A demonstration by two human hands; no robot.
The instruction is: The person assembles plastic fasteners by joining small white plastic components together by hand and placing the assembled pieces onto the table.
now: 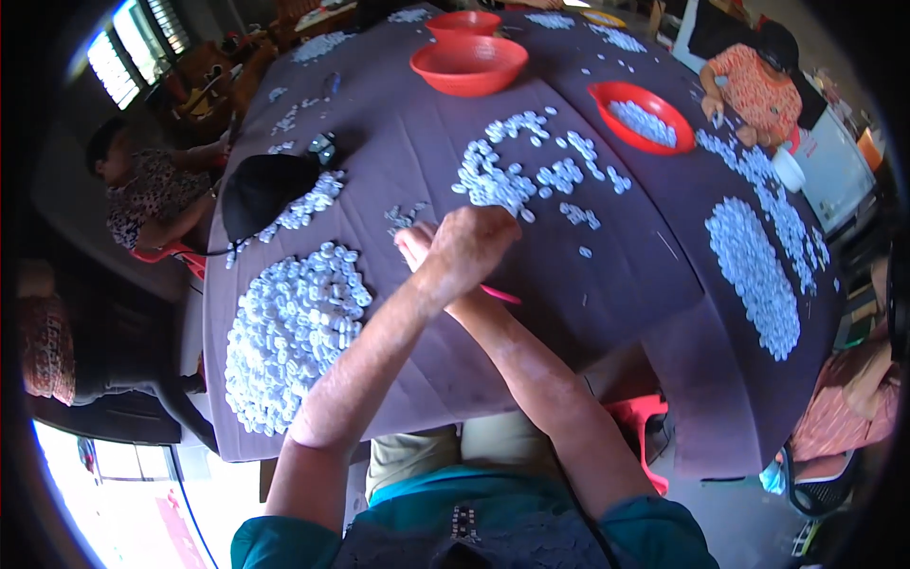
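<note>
My left hand (474,242) reaches across the dark purple tablecloth (607,284) with its back up and fingers curled down, so I cannot see what is under it. My right hand (414,245) lies mostly beneath the left wrist; only some fingertips show. A thin pink piece (500,295) pokes out beside my right wrist, and who holds it is unclear. Just beyond my hands lies a loose scatter of small white pieces (493,180). A big heap of the same white pieces (289,332) sits to my left.
Red bowls stand at the far side: one empty (468,64), one behind it (464,22), one with white pieces (641,116). More white heaps (754,275) lie at right. A black cap (261,190) lies at left. Other people sit at left (142,190) and far right (754,85).
</note>
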